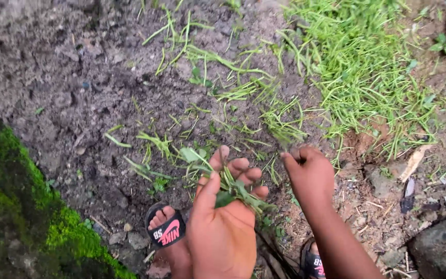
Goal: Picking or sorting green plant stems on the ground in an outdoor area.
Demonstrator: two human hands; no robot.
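Loosely, the left hand (223, 217) cups pulled weeds (233, 188); right hand (309, 173) beside, grip curled shut.

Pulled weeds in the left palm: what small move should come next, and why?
Probably bring the right hand back over to the left hand and pinch another piece. The left hand lies palm up with the pulled weeds loose across its fingers, not gripped, while the right hand hangs just beside it, fingers curled and seemingly empty. Cut grass blades lie on the bare soil beyond.
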